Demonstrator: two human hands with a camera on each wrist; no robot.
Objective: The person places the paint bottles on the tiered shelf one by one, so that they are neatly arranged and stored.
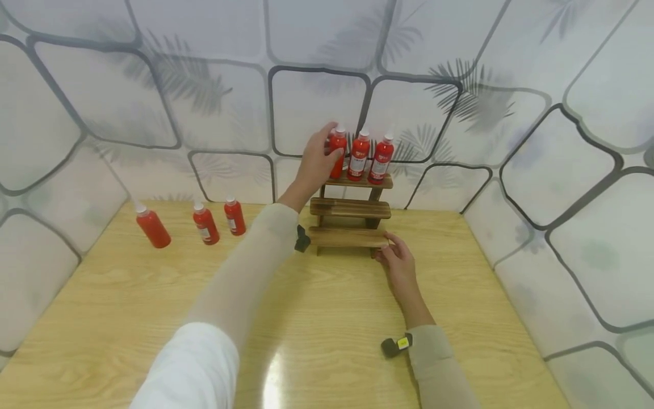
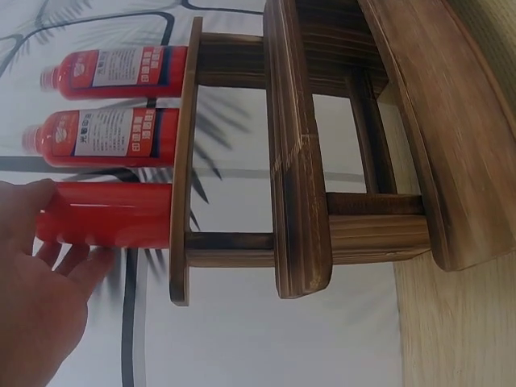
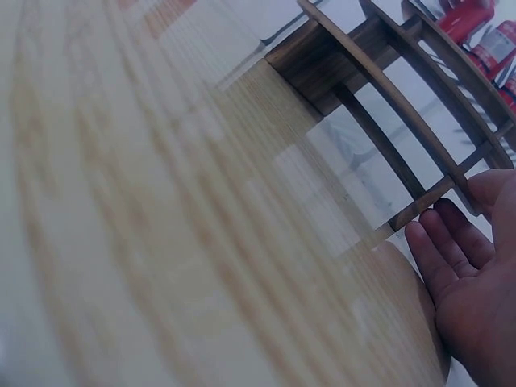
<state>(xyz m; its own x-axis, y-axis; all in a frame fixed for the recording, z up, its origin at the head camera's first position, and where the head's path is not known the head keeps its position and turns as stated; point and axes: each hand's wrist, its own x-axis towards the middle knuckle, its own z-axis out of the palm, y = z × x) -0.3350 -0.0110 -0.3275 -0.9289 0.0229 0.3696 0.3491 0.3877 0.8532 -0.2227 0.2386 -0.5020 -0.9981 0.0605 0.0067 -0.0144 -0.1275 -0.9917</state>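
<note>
A three-step wooden rack (image 1: 349,208) stands on the table near the back wall. On its top step are three red bottles with white caps. My left hand (image 1: 315,162) grips the leftmost one, a red bottle (image 2: 113,214), thumb on one side and fingers on the other; its base meets the step. Beside it stand the middle bottle (image 1: 359,156) and the right bottle (image 1: 381,160), both with labels facing front. At the right end of the bottom step (image 1: 347,237), my right hand (image 1: 401,266) holds the rack, thumb above the board and fingers under it.
Three more red bottles stand apart on the left of the table (image 1: 317,318): a large bottle (image 1: 153,228) farthest left, then a labelled bottle (image 1: 206,226) and another bottle (image 1: 234,218). Patterned walls (image 1: 230,113) enclose the table at the back and sides.
</note>
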